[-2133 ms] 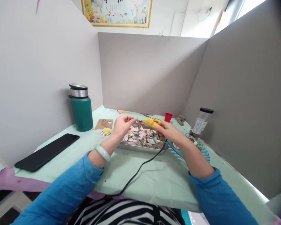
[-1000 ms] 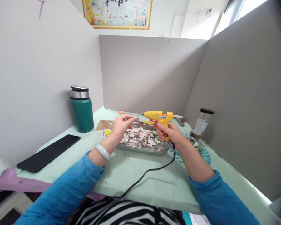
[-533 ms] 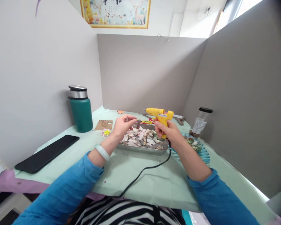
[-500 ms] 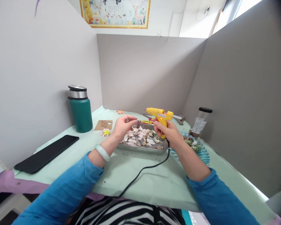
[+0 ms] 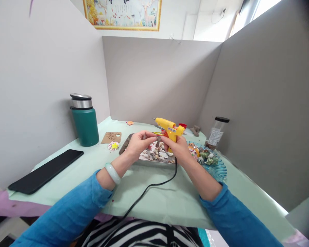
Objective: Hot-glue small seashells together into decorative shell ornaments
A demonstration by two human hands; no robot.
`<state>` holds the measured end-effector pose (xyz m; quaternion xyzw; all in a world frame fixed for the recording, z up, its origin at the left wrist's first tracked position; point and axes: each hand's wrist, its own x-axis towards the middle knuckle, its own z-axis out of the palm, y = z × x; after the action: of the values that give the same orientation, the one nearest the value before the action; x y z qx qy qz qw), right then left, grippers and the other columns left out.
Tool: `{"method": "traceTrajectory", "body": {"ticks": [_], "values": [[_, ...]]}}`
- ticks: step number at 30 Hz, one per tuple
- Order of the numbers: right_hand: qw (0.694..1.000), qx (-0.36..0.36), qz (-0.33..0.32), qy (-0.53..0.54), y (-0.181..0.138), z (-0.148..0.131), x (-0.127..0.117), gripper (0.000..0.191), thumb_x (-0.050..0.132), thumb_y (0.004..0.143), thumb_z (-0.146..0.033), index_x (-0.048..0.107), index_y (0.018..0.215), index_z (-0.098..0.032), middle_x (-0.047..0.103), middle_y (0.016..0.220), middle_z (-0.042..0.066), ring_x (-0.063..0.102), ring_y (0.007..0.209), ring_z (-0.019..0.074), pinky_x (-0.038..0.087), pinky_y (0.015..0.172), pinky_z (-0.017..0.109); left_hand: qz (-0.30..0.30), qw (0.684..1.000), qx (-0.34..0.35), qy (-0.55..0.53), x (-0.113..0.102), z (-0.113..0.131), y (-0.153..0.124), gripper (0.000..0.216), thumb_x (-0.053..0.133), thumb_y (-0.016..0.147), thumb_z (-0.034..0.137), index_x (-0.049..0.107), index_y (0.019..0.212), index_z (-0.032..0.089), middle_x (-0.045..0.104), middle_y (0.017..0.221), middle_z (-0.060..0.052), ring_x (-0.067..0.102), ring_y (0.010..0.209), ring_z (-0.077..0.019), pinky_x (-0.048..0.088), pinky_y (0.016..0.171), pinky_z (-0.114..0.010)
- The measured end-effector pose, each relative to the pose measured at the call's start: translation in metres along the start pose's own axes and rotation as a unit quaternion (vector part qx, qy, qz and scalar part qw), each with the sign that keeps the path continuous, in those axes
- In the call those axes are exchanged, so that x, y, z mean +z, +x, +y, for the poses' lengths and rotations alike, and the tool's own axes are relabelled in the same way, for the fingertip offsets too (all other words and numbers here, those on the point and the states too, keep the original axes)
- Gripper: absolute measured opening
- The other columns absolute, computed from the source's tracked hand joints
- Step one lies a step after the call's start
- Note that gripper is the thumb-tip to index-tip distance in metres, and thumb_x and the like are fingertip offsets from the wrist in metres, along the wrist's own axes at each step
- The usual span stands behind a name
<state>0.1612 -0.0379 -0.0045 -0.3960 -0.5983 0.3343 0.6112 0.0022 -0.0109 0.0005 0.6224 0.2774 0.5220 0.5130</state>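
Observation:
In the head view, my right hand [image 5: 178, 146] is closed round the grip of a yellow hot glue gun [image 5: 170, 129], whose nozzle points up and to the left. My left hand [image 5: 139, 145] is pinched at the fingertips on a small dark pointed shell [image 5: 158, 142]. The thumb and finger of my right hand come close to that same shell; whether they touch it I cannot tell. Beneath both hands lies a metal tray [image 5: 154, 164] with many pale shells [image 5: 163, 155] in it. The gun's black cord [image 5: 154, 185] runs down over the table edge.
Left of the tray are a flower-shaped piece [image 5: 113, 146], a brown card [image 5: 111, 138], a black phone-like slab [image 5: 46, 171] and a green bottle [image 5: 84, 121]. To the right stand a blue glass plate [image 5: 222, 171] with colourful shells and a black-lidded jar [image 5: 216, 133]. Grey partitions [image 5: 157, 75] enclose the table.
My right hand and the glue gun have moved left, towards my left hand. The dark shell is now between the fingertips of both hands. The view has shifted slightly.

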Motion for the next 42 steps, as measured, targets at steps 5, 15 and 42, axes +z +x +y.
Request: {"method": "traceTrajectory", "body": {"ticks": [5, 15, 42], "values": [[1.0, 0.004, 0.017, -0.011, 0.001, 0.0, -0.004, 0.025, 0.063, 0.073, -0.033, 0.059, 0.09, -0.016, 0.047, 0.048, -0.007, 0.042, 0.043, 0.0082, 0.034, 0.046, 0.022, -0.03, 0.998, -0.012, 0.052, -0.001, 0.001, 0.0, 0.027, 0.073, 0.065, 0.034, 0.064, 0.08, 0.014, 0.061, 0.075, 0.0, 0.047, 0.052, -0.0056, 0.041, 0.049, -0.021], [0.999, 0.003, -0.039, -0.03, 0.002, -0.001, -0.006, 0.025, 0.064, 0.072, -0.032, 0.058, 0.091, -0.017, 0.047, 0.052, -0.007, 0.04, 0.044, 0.0072, 0.032, 0.045, 0.021, -0.087, 0.991, -0.066, 0.078, -0.007, 0.0, 0.003, 0.027, 0.068, 0.07, 0.039, 0.062, 0.074, 0.013, 0.055, 0.065, 0.002, 0.038, 0.045, -0.0038, 0.041, 0.049, -0.022], [0.999, 0.012, 0.003, -0.041, 0.002, 0.006, 0.003, 0.028, 0.065, 0.07, -0.034, 0.059, 0.09, -0.016, 0.049, 0.05, -0.006, 0.044, 0.044, 0.0086, 0.038, 0.045, 0.022, -0.077, 0.981, -0.053, 0.169, -0.003, -0.002, 0.001, 0.021, 0.067, 0.067, 0.03, 0.061, 0.082, 0.016, 0.058, 0.071, -0.001, 0.049, 0.058, -0.0099, 0.04, 0.045, -0.019]]}}
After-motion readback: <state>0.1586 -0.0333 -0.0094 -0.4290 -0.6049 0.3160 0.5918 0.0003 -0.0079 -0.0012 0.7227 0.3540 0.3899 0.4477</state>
